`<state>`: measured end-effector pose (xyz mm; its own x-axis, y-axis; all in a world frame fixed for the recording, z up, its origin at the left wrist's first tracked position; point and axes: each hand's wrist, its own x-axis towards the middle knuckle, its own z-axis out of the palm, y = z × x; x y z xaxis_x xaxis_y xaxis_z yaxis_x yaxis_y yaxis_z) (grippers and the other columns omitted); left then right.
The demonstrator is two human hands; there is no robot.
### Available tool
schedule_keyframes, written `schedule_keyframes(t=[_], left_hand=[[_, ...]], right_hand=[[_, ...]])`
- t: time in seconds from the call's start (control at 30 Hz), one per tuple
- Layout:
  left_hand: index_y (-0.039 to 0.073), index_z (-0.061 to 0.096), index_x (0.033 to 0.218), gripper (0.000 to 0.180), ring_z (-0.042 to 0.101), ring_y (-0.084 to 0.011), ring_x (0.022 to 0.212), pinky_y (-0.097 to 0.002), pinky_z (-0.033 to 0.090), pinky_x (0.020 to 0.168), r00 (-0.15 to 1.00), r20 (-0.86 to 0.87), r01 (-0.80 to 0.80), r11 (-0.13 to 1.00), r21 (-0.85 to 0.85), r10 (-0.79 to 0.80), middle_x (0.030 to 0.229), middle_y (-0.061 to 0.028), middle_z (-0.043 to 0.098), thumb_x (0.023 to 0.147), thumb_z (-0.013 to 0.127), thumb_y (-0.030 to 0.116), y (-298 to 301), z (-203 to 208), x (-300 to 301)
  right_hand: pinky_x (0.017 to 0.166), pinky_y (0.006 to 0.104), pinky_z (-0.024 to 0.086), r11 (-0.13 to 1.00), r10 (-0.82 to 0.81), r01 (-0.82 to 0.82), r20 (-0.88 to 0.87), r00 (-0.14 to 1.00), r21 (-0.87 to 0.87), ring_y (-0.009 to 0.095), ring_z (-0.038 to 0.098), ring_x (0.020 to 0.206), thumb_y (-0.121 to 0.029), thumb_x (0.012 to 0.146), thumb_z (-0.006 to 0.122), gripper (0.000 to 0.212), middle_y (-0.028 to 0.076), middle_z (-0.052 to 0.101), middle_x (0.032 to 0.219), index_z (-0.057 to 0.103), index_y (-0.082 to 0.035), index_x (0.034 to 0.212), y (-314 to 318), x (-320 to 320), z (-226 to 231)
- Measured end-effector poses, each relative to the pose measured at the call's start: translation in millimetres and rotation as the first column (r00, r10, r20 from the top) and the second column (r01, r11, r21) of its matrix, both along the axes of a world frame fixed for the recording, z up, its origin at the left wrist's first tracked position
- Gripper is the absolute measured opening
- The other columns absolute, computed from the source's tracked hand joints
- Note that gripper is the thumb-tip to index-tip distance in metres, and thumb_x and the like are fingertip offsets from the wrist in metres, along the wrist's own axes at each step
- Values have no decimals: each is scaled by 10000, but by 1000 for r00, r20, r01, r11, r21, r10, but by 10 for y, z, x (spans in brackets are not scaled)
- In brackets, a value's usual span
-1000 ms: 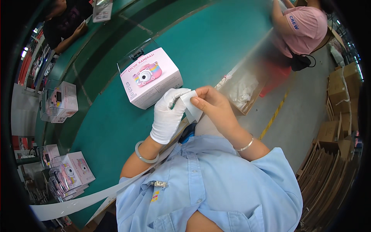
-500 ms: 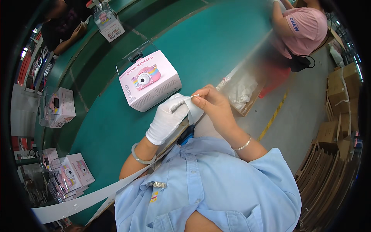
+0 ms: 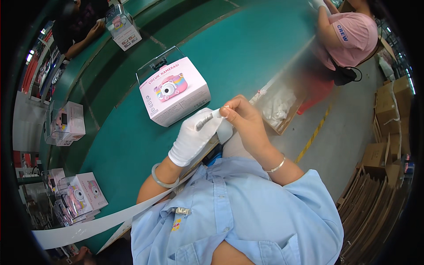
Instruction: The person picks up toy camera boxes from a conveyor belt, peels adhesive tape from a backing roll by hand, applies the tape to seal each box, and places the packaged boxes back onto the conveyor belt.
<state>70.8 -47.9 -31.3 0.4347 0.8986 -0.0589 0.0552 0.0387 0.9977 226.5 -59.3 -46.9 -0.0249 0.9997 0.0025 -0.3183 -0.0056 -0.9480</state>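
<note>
My left hand (image 3: 193, 137), in a white glove, is closed around a white paper-like strip (image 3: 225, 131), which curls below the fingers. The bare fingertips of my right hand (image 3: 247, 121) pinch the white end at the glove's fingertips, so the two hands almost touch. A long, pale strip (image 3: 97, 227) runs from the lower left, past my left forearm, toward my waist; whether it joins the piece in my hands is hidden. Just beyond the glove stands a pink and white toy camera box (image 3: 179, 99) with a clear plastic top, on the green table (image 3: 119, 150).
More such boxes stand at left (image 3: 70, 121), lower left (image 3: 90, 192) and far left (image 3: 126, 33). A carton of crumpled white scraps (image 3: 278, 108) is right of my hands. Co-workers sit at far left and far right (image 3: 353, 37). Flattened cardboard (image 3: 371, 198) stacks at right.
My right fingers have shifted slightly at the strip's end, and less of the strip shows between the hands. The view has shifted a little; the box stays in place.
</note>
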Motion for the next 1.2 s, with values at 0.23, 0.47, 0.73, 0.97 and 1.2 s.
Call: schedule_keyframes(t=[0.23, 0.47, 0.73, 0.97, 1.2], left_hand=[[6, 619, 973, 146, 475, -52, 730, -195, 393, 641, 985, -35, -174, 982, -74, 172, 826, 15, 518, 862, 592, 97, 12, -56, -3], [-2, 616, 924, 157, 484, -69, 713, -230, 415, 639, 979, -75, -191, 981, 2, 191, 808, -6, 525, 849, 618, 136, 47, -99, 12], [-6, 603, 900, 163, 484, -65, 729, -228, 413, 647, 971, -72, -229, 973, 9, 229, 810, -13, 539, 855, 614, 150, 129, -123, 69], [-2, 604, 885, 154, 448, -43, 723, -212, 397, 640, 977, -88, -206, 968, -147, 194, 789, 29, 504, 860, 615, 149, 134, -42, 19], [26, 603, 900, 135, 480, -34, 722, -189, 399, 656, 972, 13, -231, 961, -149, 235, 811, 35, 558, 859, 626, 153, 187, -86, 2]], right_hand=[[572, 162, 364, 987, 87, -93, -49, 995, -129, 20, 427, 714, -188, 857, 626, 146, -51, 447, 841, 620, -60, 927, 11, -10, 21], [613, 171, 374, 995, 97, -98, 61, 993, 5, 33, 439, 720, -191, 862, 616, 153, -41, 451, 841, 632, -47, 912, 137, -45, -34], [687, 192, 385, 998, 43, -44, -33, 999, -47, 38, 440, 734, -221, 865, 621, 201, -35, 477, 804, 578, -29, 821, 264, -122, -58], [671, 182, 374, 994, 79, -84, -89, 993, -63, 32, 428, 733, -270, 874, 608, 236, -29, 501, 818, 571, -43, 822, 256, -141, -75], [735, 198, 406, 988, 123, -135, -148, 981, -70, 46, 477, 822, -284, 891, 580, 237, -3, 543, 908, 582, -52, 939, 264, -142, -49]])
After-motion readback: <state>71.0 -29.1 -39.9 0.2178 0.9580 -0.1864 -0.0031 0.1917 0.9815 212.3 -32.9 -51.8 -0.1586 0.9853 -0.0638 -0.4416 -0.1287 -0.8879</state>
